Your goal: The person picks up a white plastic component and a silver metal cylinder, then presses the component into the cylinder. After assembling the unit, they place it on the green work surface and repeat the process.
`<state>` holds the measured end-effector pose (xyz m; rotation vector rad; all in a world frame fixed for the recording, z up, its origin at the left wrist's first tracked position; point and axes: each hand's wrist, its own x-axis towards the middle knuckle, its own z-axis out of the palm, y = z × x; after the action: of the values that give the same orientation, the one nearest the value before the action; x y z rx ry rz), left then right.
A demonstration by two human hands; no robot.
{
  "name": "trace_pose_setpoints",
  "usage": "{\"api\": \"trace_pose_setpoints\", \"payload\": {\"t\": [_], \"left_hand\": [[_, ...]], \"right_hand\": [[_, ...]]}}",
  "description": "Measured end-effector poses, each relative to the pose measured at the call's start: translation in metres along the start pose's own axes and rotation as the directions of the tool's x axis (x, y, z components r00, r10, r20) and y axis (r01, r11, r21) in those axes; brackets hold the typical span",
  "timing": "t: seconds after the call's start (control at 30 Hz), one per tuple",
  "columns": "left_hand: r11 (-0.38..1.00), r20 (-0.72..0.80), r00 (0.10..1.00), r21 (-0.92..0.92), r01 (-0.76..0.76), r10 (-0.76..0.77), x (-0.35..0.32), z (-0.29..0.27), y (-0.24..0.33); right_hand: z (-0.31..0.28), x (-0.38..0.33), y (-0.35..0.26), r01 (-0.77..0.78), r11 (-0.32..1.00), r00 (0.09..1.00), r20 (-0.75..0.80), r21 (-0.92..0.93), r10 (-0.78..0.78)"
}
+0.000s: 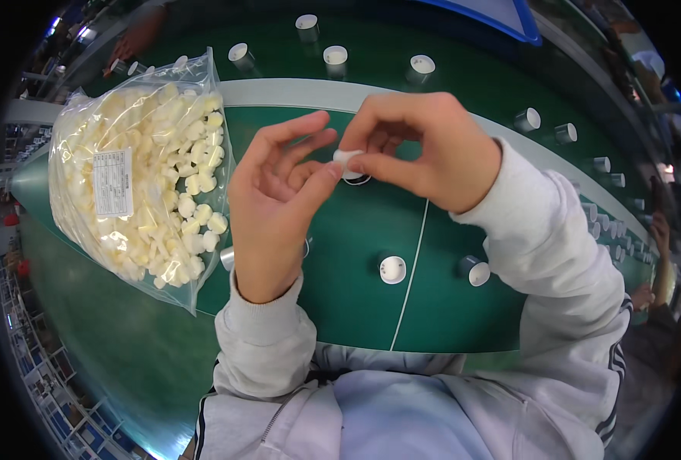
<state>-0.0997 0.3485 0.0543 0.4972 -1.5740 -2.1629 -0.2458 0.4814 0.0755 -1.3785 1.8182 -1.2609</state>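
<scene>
Above the green conveyor belt, just right of the clear bag of white plugs, the right hand pinched one small white plug while the left hand hung half-open, its thumb touching it, apparently mid-fitting, needing careful alignment.

Right hand: thumb and fingertips pinch a small white plug above the green belt.
Left hand: palm up, fingers loosely curled, thumb tip touching the plug.
Bag: clear plastic, full of pale plugs, lying left of the hands.
Cups: small metal, white-topped, spaced along the belt.
</scene>
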Motion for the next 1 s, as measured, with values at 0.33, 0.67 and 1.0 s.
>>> {"api": "trace_pose_setpoints", "payload": {"t": [0.33,0.67,1.0], "left_hand": [[0.974,0.025,0.990,-0.178,0.140,-0.138,0.002,-0.007,-0.002],[0.608,0.295,0.920,0.690,-0.391,0.257,0.001,-0.011,-0.022],[0.651,0.197,0.973,0.725,-0.225,0.117,-0.008,0.006,-0.035]], "right_hand": [[0.004,-0.007,-0.023,0.299,0.863,0.938,-0.043,-0.407,-0.345],[0.008,-0.027,-0.028,0.130,0.849,0.958,-0.155,-0.512,-0.240],[0.028,-0.037,-0.008,-0.062,0.872,0.986,-0.167,-0.486,-0.023]]}}
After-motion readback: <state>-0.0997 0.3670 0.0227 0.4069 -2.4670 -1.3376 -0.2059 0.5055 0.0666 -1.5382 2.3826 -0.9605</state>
